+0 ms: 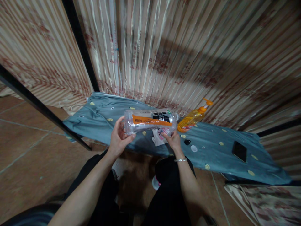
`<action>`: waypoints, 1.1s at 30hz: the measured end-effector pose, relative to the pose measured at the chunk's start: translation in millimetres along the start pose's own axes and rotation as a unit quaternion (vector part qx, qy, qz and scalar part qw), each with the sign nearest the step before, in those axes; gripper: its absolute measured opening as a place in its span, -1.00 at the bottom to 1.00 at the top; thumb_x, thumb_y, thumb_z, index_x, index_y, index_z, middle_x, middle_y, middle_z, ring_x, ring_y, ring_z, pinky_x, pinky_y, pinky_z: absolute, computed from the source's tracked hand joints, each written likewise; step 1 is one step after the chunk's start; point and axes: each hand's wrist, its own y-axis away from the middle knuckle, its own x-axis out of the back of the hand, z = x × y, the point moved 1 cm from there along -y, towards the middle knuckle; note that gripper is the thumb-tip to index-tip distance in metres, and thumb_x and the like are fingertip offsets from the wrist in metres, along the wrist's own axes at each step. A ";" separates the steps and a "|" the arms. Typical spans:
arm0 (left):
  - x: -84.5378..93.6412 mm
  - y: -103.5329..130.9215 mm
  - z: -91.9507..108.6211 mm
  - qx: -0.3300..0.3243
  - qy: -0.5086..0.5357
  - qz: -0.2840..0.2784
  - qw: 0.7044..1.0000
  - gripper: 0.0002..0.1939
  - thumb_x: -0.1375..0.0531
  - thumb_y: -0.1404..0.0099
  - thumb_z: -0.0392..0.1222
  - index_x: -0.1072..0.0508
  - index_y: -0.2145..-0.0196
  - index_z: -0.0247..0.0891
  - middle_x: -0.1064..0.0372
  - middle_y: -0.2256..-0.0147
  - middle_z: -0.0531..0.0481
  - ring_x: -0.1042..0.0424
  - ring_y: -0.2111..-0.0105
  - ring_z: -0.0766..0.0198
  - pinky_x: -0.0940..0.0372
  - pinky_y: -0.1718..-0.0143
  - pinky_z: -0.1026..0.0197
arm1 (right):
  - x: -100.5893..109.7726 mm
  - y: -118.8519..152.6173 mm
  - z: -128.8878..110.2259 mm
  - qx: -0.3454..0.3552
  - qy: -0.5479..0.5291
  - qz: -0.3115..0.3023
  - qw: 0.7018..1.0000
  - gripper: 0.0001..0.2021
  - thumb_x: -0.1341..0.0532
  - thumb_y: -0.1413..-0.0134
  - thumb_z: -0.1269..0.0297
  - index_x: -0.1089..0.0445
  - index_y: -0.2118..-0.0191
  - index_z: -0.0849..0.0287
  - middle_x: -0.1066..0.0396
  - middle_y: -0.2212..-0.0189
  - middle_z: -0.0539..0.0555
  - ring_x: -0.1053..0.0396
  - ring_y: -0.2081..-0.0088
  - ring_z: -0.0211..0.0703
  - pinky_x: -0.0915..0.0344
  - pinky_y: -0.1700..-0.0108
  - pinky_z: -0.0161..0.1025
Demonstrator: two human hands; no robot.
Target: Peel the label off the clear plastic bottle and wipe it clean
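Observation:
A large clear plastic bottle [150, 121] with an orange and black label lies sideways in the air between my hands. My left hand [120, 136] grips its base end, thumb underneath. Around the lower part of the other end, near the neck, my right hand [173, 138] is closed, its fingers partly hidden behind the bottle. Below the bottle, a white packet with pink print [158, 139] shows beside my right hand. Just to the right stands a pump bottle [191, 119] of amber liquid with an orange pump head.
A bench covered in teal pineapple-print cloth [211, 153] runs across in front of me. On it are a small black cap [187, 142], a white disc [194, 148] and a dark phone [239, 151]. Black metal posts [82, 44] and a pleated curtain [145, 56] stand behind.

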 end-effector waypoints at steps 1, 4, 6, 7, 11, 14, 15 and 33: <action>-0.1 -0.1 0.2 -0.001 0.001 0.000 1.000 -0.26 -0.45 0.01 -0.15 -0.25 -0.09 -0.11 -0.34 -0.01 -0.12 -0.49 0.30 0.26 -0.41 0.46 0.34 | 0.2 0.3 -0.8 -0.003 0.002 0.000 1.000 -0.42 -0.37 0.33 -0.09 -0.37 0.18 0.20 -0.54 0.29 0.18 -0.47 0.28 0.05 -0.34 0.24 -0.13; -0.3 -0.4 0.4 -0.004 -0.002 0.000 1.000 -0.27 -0.45 0.01 -0.14 -0.26 -0.09 -0.12 -0.35 0.00 -0.12 -0.50 0.27 0.23 -0.44 0.41 0.31 | 0.9 1.2 -3.5 -0.007 0.006 0.001 1.000 -0.43 -0.37 0.32 -0.05 -0.36 0.17 0.21 -0.54 0.27 0.18 -0.48 0.27 0.04 -0.34 0.22 -0.14; -0.2 -0.4 0.5 -0.005 -0.002 0.002 1.000 -0.27 -0.45 0.01 -0.14 -0.26 -0.09 -0.13 -0.36 0.00 -0.12 -0.50 0.25 0.20 -0.44 0.39 0.29 | 1.2 1.6 -4.5 -0.007 0.004 0.000 1.000 -0.44 -0.37 0.30 -0.05 -0.36 0.16 0.21 -0.54 0.27 0.19 -0.48 0.26 0.04 -0.34 0.21 -0.13; -0.2 -0.3 0.5 -0.002 -0.001 0.003 1.000 -0.26 -0.45 0.01 -0.14 -0.26 -0.09 -0.14 -0.36 0.00 -0.12 -0.51 0.25 0.20 -0.44 0.39 0.29 | 1.2 1.7 -4.6 -0.005 0.000 -0.001 1.000 -0.44 -0.36 0.30 -0.05 -0.36 0.16 0.20 -0.54 0.26 0.19 -0.48 0.26 0.04 -0.34 0.21 -0.13; -0.4 0.2 1.2 0.007 0.000 0.001 1.000 -0.26 -0.44 0.00 -0.14 -0.24 -0.09 -0.14 -0.35 -0.01 -0.13 -0.51 0.24 0.20 -0.44 0.42 0.31 | 0.9 1.2 -3.6 0.001 -0.008 0.001 1.000 -0.45 -0.37 0.32 -0.07 -0.36 0.20 0.19 -0.54 0.28 0.19 -0.47 0.27 0.05 -0.34 0.22 -0.12; -0.6 0.3 1.4 0.009 0.001 0.003 1.000 -0.26 -0.44 0.01 -0.14 -0.24 -0.09 -0.14 -0.34 -0.03 -0.14 -0.51 0.23 0.19 -0.44 0.42 0.31 | 0.6 0.8 -3.1 -0.002 0.000 0.003 1.000 -0.45 -0.37 0.34 -0.08 -0.36 0.23 0.19 -0.53 0.31 0.19 -0.47 0.29 0.04 -0.34 0.24 -0.13; -0.7 0.3 1.3 0.010 0.003 0.005 1.000 -0.25 -0.45 0.01 -0.15 -0.23 -0.09 -0.14 -0.33 -0.03 -0.14 -0.50 0.22 0.19 -0.44 0.42 0.31 | 0.6 0.7 -3.1 -0.003 0.000 0.003 1.000 -0.45 -0.37 0.34 -0.08 -0.36 0.23 0.20 -0.53 0.31 0.19 -0.46 0.29 0.04 -0.34 0.25 -0.13; -1.9 -0.8 1.3 -0.008 -0.011 0.013 1.000 -0.24 -0.45 0.03 -0.08 -0.26 -0.10 -0.14 -0.35 -0.02 -0.16 -0.50 0.19 0.14 -0.46 0.38 0.25 | 1.0 1.0 -3.4 -0.005 -0.005 0.000 1.000 -0.43 -0.37 0.32 -0.09 -0.37 0.19 0.19 -0.54 0.27 0.18 -0.48 0.27 0.05 -0.36 0.22 -0.11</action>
